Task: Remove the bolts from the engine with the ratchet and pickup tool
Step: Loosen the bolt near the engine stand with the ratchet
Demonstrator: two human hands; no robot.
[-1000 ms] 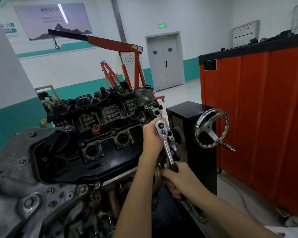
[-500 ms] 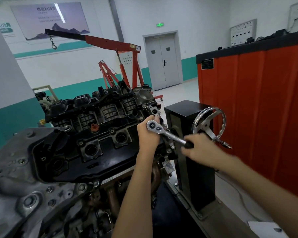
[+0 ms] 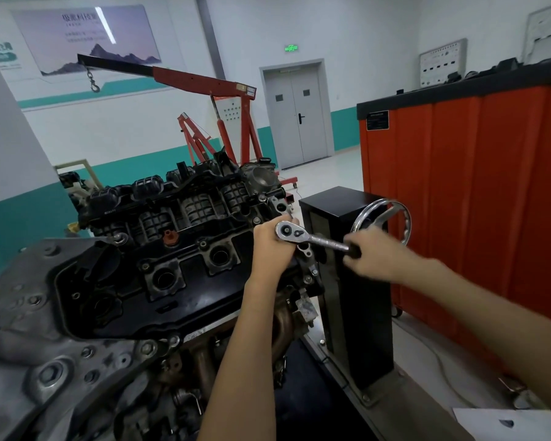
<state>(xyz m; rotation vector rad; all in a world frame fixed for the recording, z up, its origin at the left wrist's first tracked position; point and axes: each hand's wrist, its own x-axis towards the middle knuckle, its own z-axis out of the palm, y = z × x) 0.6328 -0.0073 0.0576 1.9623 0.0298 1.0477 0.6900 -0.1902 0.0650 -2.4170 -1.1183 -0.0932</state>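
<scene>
Ratchet [image 3: 312, 238] head at engine [image 3: 178, 249] edge; left hand [image 3: 272, 246] fingers curled round head; right hand [image 3: 372, 253] fingers wrapped round handle

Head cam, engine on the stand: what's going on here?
A person is working a bolt at the right-hand corner of the engine with a ratchet. The left hand is curled round the ratchet's head end, steadying it against the engine. The right hand grips the black handle, which points right toward the stand's handwheel. The bolt is hidden under the tool, so how far out it is can't be told. A red engine hoist stands behind.
</scene>
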